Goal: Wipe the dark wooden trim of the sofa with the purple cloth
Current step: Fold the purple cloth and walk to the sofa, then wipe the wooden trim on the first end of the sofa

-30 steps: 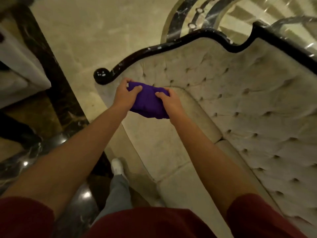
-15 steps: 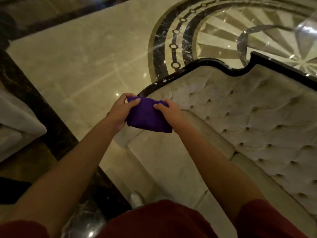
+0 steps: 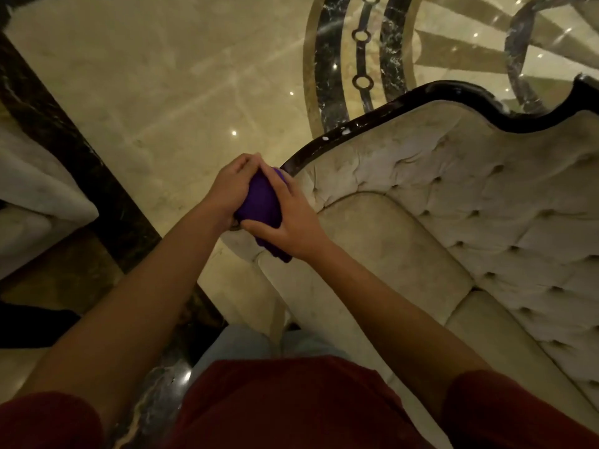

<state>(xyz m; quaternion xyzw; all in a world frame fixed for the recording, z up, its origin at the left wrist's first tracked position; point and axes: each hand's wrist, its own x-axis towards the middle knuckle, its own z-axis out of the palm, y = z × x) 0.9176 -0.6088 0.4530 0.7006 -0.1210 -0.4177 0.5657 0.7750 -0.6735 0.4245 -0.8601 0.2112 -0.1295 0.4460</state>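
The purple cloth [image 3: 262, 202] is bunched between both hands over the left end of the sofa's arm. My left hand [image 3: 231, 186] grips it from the left, fingers curled over the top. From the right, my right hand [image 3: 287, 218] clasps it, thumb underneath. The dark wooden trim [image 3: 382, 115] runs glossy and curved along the top of the cream tufted sofa back [image 3: 470, 196], rising from the hands toward the upper right. The trim's scrolled lower end is hidden under the cloth and hands.
Polished marble floor [image 3: 168, 92] with a dark circular inlay [image 3: 330, 59] lies beyond the sofa. A dark marble border [image 3: 74, 150] crosses the left side, with another pale seat [image 3: 35, 196] at the left edge. Cream seat cushions [image 3: 382, 254] fill the lower right.
The cloth went from spread between the hands to bunched up, and the hands have drawn close together. They now sit on the trim's lower end, which was visible a second ago.
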